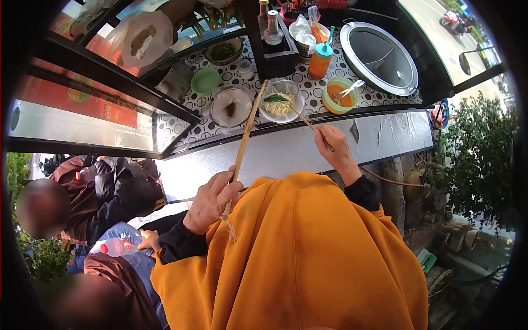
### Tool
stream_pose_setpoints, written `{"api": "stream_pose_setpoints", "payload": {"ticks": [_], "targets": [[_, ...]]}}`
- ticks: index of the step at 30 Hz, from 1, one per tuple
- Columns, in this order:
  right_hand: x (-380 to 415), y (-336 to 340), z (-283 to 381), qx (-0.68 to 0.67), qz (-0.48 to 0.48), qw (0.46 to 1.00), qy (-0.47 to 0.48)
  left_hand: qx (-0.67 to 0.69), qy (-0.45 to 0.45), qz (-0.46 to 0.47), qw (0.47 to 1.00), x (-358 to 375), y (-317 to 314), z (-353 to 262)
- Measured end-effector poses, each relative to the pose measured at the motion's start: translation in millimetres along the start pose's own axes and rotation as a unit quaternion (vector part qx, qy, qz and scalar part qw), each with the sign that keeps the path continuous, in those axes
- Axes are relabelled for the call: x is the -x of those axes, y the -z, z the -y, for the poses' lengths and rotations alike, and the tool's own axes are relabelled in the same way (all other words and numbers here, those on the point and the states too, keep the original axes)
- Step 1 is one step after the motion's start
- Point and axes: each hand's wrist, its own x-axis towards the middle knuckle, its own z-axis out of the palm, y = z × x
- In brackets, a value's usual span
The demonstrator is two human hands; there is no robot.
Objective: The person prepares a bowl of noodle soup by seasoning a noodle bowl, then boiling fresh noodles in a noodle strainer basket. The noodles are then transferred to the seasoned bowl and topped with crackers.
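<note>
My left hand [212,201] is closed around the lower end of a long bamboo stick [247,129], which has a bit of string at its near end. The stick slants up past the left side of a plastic-lined bowl [297,113] on the counter. Pale noodles [278,107] with green leaves [276,98] lie in that bowl. My right hand [336,147] pinches a thin wooden stick [301,117], its far end at the noodles. Right of the bowl stands a yellow-green bowl [340,82] of orange-red sauce with a spoon [352,88] in it.
A plastic-lined plate [217,107] with dark sauce and a green bowl [205,81] sit to the left. Behind are an orange squeeze bottle [320,61] and a large round steel-rimmed pot [412,82]. Two people sit at the lower left, one near a drink bottle [114,247].
</note>
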Motion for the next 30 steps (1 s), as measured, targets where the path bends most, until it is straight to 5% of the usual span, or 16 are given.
{"api": "stream_pose_setpoints", "payload": {"ticks": [14,22,30], "targets": [[1.6,17.5,4.3,-0.075,-0.105,0.983,-0.133,-0.137,-0.099,0.080,0.982,17.4,24.7,-8.5],[5.5,31.7,-64.2,-0.289,-0.194,0.896,-0.276,-0.186,-0.160,0.058,0.968,33.7,36.7,-9.0],[-19.0,-10.0,-129.2,-0.545,-0.107,0.772,-0.309,-0.219,-0.202,0.062,0.953,31.0,45.1,-7.9]]}}
